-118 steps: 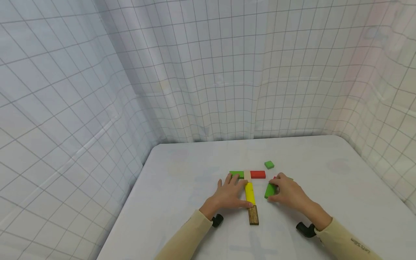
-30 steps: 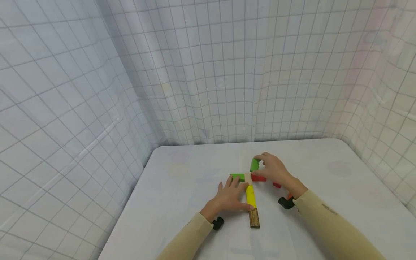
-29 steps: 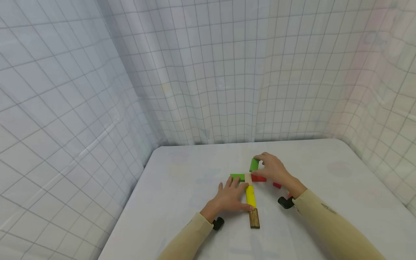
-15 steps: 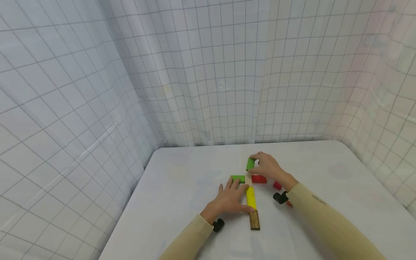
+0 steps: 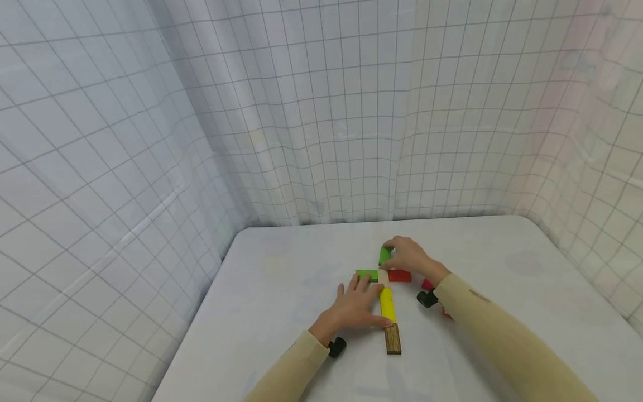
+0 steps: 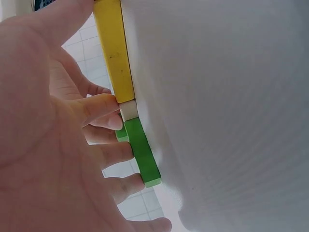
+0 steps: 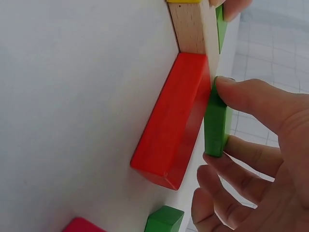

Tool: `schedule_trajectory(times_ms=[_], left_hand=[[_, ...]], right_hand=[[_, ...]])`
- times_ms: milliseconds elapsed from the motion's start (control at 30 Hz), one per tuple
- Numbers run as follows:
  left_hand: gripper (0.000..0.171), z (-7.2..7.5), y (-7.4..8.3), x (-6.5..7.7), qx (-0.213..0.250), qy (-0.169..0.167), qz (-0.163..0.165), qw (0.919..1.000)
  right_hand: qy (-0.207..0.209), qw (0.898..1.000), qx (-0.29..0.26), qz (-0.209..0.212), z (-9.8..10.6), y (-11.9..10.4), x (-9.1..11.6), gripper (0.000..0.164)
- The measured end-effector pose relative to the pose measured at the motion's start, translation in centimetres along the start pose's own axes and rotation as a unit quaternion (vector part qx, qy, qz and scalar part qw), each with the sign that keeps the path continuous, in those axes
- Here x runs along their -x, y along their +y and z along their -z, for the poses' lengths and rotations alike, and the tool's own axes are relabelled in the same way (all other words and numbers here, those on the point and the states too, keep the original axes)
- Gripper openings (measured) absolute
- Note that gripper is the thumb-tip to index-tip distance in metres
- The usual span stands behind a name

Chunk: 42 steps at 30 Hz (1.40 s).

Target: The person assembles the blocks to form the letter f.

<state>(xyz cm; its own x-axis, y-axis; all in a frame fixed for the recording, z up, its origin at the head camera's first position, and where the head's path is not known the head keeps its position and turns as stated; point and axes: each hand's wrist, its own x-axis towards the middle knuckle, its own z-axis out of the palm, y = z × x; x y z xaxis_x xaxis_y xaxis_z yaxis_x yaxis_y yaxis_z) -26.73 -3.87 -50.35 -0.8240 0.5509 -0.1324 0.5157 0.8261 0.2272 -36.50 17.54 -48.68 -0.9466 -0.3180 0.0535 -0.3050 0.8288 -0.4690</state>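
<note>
Nudged long green block (image 5: 384,256) over to 12 o'clock of bare-wood block (image 5: 383,277), pinched in right hand (image 5: 409,255), with fingers splayed on left hand (image 5: 353,307). Can spot stubby green block (image 7: 164,220) only in right-wrist view.

At bottom centre the left arm (image 5: 296,360) slants up, left hand (image 5: 354,307) with fingers spread; from lower right extends the right arm (image 5: 507,335), right hand (image 5: 408,254) pinching.
</note>
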Motion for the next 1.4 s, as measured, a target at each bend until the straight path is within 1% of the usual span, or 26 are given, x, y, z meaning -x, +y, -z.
schedule_trajectory(times_ms=[200,433,600,800,1000,1233,1400], left_hand=[[0.09,-0.1,0.0,0.0,-0.001,0.003,-0.002,1.0],[0.09,0.1,-0.1,0.2,0.006,0.003,-0.005,1.0],[0.091,0.1,-0.2,0.2,0.004,0.006,-0.007,1.0],[0.091,0.1,0.0,0.2,0.0,0.006,-0.004,1.0],[0.09,0.2,0.1,0.3,-0.003,0.003,-0.002,1.0],[0.09,0.4,0.1,0.3,0.001,0.002,-0.002,1.0],[0.091,0.3,0.1,0.2,0.001,0.001,-0.002,1.0]], right_hand=[[-0.027,1.0,-0.005,-0.006,-0.2,0.3,-0.6,0.058],[-0.059,0.998,-0.015,-0.012,0.1,0.2,-1.0,0.056],[-0.075,0.997,-0.017,-0.003,0.3,0.0,-1.1,0.054],[-0.082,0.996,-0.027,0.007,0.5,-0.2,-1.0,0.054],[-0.088,0.996,-0.013,0.017,0.2,-0.3,-1.0,0.054],[-0.087,0.996,-0.02,0.013,0.1,-0.3,-1.1,0.055],[-0.088,0.996,-0.009,0.018,0.2,-0.2,-1.1,0.055]])
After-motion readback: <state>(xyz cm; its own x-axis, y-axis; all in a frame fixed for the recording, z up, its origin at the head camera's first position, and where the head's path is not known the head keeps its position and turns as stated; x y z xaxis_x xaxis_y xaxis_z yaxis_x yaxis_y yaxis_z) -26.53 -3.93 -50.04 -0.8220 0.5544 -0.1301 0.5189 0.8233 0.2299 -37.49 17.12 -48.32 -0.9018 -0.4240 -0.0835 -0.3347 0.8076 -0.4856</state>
